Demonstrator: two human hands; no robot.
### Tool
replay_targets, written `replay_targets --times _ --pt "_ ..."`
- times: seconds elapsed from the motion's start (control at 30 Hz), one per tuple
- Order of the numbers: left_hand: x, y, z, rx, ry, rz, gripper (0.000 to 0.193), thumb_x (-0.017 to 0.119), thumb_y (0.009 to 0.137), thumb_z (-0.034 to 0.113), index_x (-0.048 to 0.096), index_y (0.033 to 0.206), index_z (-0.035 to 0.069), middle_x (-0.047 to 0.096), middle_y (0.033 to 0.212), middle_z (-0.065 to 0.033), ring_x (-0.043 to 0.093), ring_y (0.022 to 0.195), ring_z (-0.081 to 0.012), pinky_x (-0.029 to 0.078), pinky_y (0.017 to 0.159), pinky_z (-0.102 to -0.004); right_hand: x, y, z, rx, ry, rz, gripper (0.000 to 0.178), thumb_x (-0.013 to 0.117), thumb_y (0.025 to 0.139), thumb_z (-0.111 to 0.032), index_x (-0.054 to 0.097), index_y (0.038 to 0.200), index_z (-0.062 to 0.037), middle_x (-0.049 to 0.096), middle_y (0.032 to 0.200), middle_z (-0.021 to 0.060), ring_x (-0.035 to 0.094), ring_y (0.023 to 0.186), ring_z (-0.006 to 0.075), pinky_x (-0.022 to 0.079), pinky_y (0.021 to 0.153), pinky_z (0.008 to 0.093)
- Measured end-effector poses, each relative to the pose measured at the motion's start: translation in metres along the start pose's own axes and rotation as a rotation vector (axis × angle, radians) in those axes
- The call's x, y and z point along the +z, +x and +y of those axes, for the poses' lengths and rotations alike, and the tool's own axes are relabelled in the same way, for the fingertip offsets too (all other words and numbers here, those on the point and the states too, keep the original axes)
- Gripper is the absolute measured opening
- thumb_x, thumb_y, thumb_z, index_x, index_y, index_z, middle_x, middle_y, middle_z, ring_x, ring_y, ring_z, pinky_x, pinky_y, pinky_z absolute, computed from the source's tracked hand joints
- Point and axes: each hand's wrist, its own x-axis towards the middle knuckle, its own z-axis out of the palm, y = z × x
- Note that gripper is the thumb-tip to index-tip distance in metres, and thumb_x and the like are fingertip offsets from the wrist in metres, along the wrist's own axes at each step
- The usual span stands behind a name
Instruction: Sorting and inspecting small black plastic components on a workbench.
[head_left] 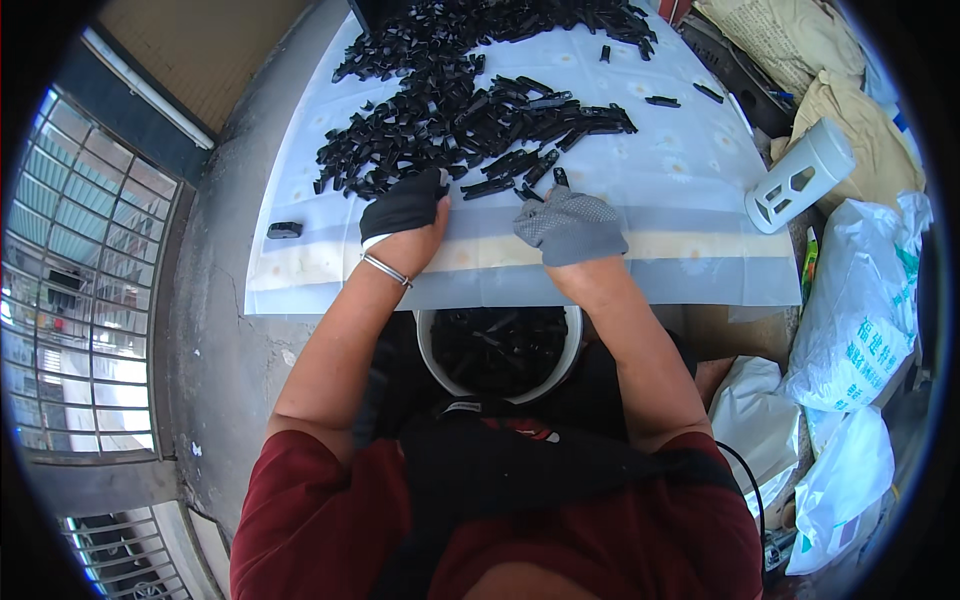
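Plenty to go: black pieces (400,140) heaped across the table (690,200), far side; the near bucket (573,350) already holds many; left hand (405,212) curled, right hand (572,225) against loose pieces; whether either pinches, I cannot tell.

L. hand (405,212) is held at approx. 11 o'clock from view ctr., back up, fingers bent; a blk. glove (390,212) is worn, and a metal bangle (387,269) is fitted near the wrist. L. forearm (343,340) is bared and aimed toward 1 o'clock. R. hand (572,226) is held betw. 1 and 2 o'clock, back up, fingers curled; a textured gry. glove (585,237) is worn. R. forearm (632,345) is bared and aimed toward 11 o'clock. Fingertips are partly hidden.
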Motion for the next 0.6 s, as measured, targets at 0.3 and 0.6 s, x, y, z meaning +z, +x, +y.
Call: replay_targets --times 0.3,0.6 --pt "0.012 -0.011 -0.012 0.131 0.092 0.047 0.017 0.055 0.078 0.019 0.061 0.092 0.01 0.06 0.084 -0.0129 0.059 0.072 -0.0297 0.048 0.063 -0.038 -0.002 0.009 0.002 -0.083 0.05 -0.006 0.021 0.05 0.067 -0.003 0.063 0.08 -0.0116 0.059 0.081 0.0111 0.057 0.08 0.0265 0.045 0.07 0.0364" --pt "-0.01 -0.045 0.003 0.062 -0.303 -0.017 0.025 0.056 0.084 0.024 0.058 0.091 0.0 0.06 0.072 -0.0163 0.058 0.062 -0.0312 0.046 0.057 -0.0365 0.019 0.001 0.012 -0.212 0.21 0.307 0.014 0.054 0.07 -0.004 0.061 0.081 -0.0086 0.057 0.097 0.0072 0.054 0.087 0.0251 0.041 0.072 0.0363"
